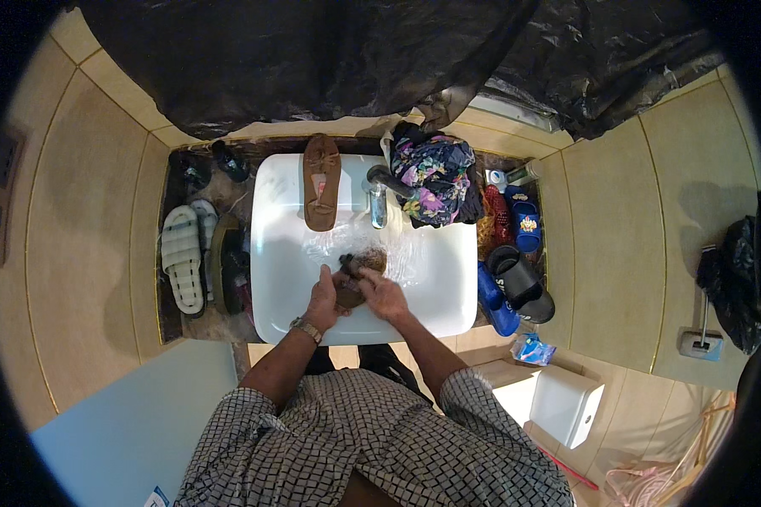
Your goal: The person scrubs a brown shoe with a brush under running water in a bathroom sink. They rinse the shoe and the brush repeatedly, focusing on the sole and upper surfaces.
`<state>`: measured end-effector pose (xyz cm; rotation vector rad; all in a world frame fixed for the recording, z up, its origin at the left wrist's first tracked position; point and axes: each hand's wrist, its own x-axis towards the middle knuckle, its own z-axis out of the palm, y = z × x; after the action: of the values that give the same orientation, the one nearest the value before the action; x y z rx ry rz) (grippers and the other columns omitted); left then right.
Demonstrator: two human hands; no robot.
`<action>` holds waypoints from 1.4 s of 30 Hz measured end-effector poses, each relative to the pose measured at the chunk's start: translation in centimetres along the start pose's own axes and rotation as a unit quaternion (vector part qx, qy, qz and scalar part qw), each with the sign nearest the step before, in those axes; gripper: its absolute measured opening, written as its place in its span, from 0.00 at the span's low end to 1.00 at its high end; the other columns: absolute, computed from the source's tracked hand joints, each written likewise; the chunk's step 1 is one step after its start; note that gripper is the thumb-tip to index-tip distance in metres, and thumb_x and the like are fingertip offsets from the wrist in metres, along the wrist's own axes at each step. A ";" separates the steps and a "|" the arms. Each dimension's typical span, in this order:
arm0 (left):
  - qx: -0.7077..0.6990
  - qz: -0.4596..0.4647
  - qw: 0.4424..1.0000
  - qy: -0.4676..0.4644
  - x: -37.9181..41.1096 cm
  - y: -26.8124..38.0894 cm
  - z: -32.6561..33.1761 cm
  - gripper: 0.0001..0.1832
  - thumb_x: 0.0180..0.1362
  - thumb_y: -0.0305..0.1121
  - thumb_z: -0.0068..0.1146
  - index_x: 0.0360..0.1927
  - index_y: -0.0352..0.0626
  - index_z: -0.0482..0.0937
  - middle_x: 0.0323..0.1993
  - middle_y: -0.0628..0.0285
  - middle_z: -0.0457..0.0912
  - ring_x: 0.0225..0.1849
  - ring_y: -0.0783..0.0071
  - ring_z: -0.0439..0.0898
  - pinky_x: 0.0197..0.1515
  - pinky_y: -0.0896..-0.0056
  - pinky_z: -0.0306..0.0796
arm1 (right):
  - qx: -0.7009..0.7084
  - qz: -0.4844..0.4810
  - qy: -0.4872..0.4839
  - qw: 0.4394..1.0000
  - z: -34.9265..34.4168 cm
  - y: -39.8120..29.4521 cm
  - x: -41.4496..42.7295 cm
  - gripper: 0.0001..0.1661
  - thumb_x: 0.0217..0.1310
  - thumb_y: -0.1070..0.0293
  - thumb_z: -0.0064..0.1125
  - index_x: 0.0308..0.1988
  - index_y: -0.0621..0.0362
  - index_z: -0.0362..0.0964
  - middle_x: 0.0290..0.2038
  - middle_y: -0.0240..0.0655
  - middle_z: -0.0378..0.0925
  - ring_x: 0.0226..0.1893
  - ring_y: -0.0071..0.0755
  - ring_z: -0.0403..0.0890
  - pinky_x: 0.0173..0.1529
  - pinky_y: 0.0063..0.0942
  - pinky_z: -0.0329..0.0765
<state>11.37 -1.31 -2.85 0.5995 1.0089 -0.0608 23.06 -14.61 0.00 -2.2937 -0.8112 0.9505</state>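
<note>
A wet brown sandal [350, 298] is in my hands inside the white washbasin [279, 279]. My left hand [323, 304] grips it from the left, with a metal-band watch at the wrist. My right hand [385, 298] lies against the sandal's right side; its fingers are blurred, so whether it grips anything is unclear. At the far part of the sandal a dark piece [347, 261] shows, too blurred to name. Water from the tap [378, 203] runs into the basin beyond my hands. Another brown sandal [321, 212] rests sole down across the basin's back rim.
A bundled floral cloth [434, 180] sits behind the tap. Cream slippers [181, 253] and dark footwear [229, 158] line the left counter. On the right are blue slides [496, 301], a black slide [520, 279] and red shoes [498, 215]. A white toilet [564, 405] stands lower right.
</note>
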 end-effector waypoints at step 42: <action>-0.063 0.009 0.997 -0.038 1.2 -0.4 -3.3 0.26 0.79 0.56 0.38 0.61 0.48 0.76 0.49 0.58 0.87 0.44 0.58 0.87 0.37 0.46 0.79 | 0.027 0.052 -0.050 0.997 -1.7 -1.4 -5.2 0.27 0.76 0.51 0.53 0.67 0.47 0.74 0.46 0.53 0.86 0.46 0.44 0.89 0.53 0.37 0.82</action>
<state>9.37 0.31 -5.29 0.4875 0.9265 -0.0045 20.90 -17.64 4.20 -2.2750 -0.7020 1.1289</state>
